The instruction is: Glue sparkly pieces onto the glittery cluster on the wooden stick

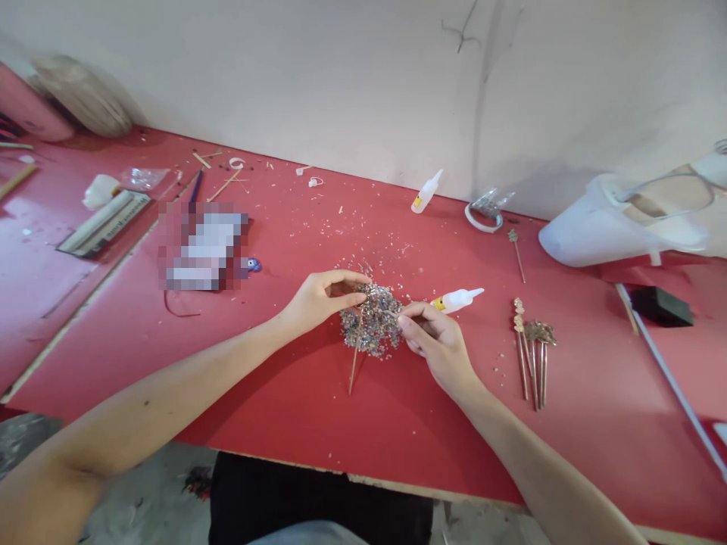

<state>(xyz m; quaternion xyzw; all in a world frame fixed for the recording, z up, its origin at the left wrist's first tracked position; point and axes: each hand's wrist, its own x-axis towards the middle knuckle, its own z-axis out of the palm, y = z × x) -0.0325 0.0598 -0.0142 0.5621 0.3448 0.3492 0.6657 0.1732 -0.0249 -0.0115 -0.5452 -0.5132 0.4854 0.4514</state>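
Over a pile of tiny glittering chips [375,337], my left hand [323,299] pinches the upper end of a slim brown stick [354,362] whose shaft slants down toward me. The stick's head is partly hidden by the fingers and blends into the glitter. My right hand [435,341] is closed at the pile's right side, thumb against forefinger, on something small and thin that I cannot make out. Just behind that hand lies a white glue bottle [459,300] with a yellow label. Several sticks with ornamented gold heads [537,363] lie farther right.
Another glue bottle [425,194] stands near the wall. A single ornamented stick [516,253], a white tape ring [482,218], a tipped white jug [602,219] and a black block [662,306] are right. A blurred-out flat object [207,250] and a long box [105,223] lie left.
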